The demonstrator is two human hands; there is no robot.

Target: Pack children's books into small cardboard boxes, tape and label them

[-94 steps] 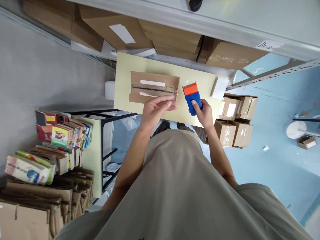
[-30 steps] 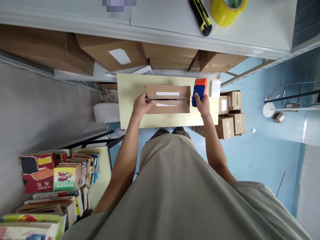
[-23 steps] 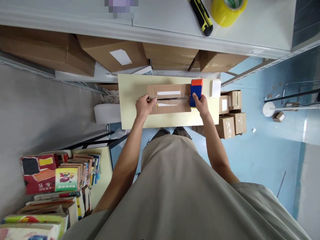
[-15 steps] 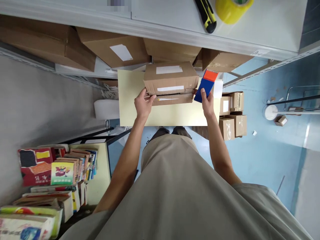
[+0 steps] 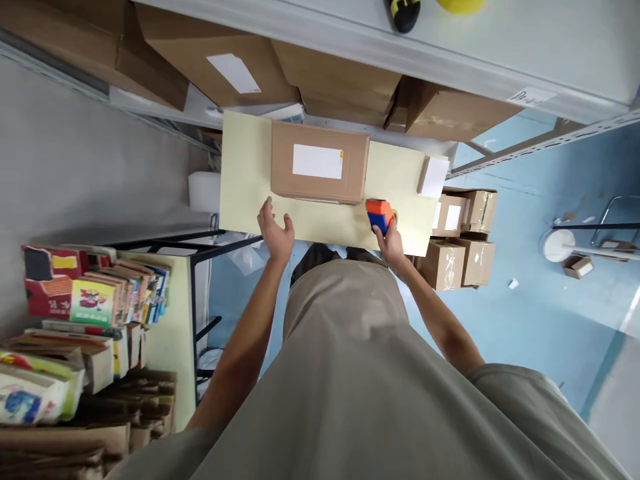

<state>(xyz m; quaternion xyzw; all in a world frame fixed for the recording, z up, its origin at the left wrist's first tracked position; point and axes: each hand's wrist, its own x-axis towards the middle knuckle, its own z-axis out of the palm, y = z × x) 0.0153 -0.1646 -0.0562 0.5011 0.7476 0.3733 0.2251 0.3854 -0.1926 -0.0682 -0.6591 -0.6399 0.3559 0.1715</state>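
Note:
A brown cardboard box (image 5: pixel 320 188) lies on the pale yellow tabletop (image 5: pixel 245 173), with a white label (image 5: pixel 318 162) on the side facing up. Just below its left corner, my left hand (image 5: pixel 276 235) is raised with fingers apart, holding nothing and not touching the box. To the right of the box, my right hand (image 5: pixel 391 245) grips a blue and orange tape dispenser (image 5: pixel 380 215). A yellowish curved edge shows behind it, partly hidden by the fingers.
White stacked cards or paper (image 5: pixel 433 176) sit at the table's right end. Above are a shelf (image 5: pixel 320 40) and several larger cartons (image 5: pixel 335 80). Small boxes (image 5: pixel 447 263) are stacked at the right. Books (image 5: pixel 93 300) fill a rack at left. A cutter (image 5: pixel 405 13) lies on the shelf.
My left hand has let go of the box and drawn back towards me. The box now shows its labelled face. My right hand has moved left and lower with the tape dispenser, which has turned.

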